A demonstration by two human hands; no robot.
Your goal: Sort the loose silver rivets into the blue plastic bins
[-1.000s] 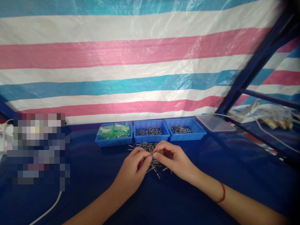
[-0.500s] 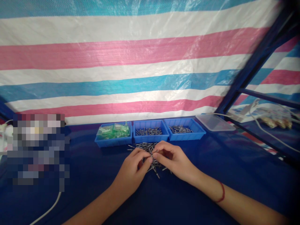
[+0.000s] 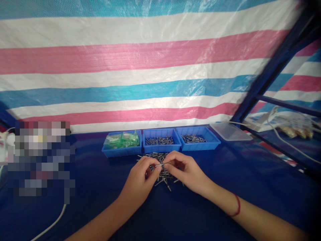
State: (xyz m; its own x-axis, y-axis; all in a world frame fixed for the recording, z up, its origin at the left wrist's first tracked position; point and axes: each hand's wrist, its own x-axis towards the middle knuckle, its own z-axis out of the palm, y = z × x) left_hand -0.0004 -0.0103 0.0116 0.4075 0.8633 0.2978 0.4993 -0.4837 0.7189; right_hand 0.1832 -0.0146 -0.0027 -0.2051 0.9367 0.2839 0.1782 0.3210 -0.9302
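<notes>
My left hand and my right hand meet over a loose pile of metal blind rivets on the blue table. Between them lies one thin silvery rivet, held roughly level. Thumb and forefinger of my left hand pinch its left part; those of my right hand pinch it on the right. The fingers hide part of the rivet and some of the pile underneath.
Behind the pile stand three blue bins in a row: a left bin with green packets, a middle bin and a right bin with rivets. A clear plastic lid lies farther right. A white cable runs at left.
My left hand has shifted slightly left, away from my right fingertips. More of the rivet now shows between them. My right hand has barely moved.
</notes>
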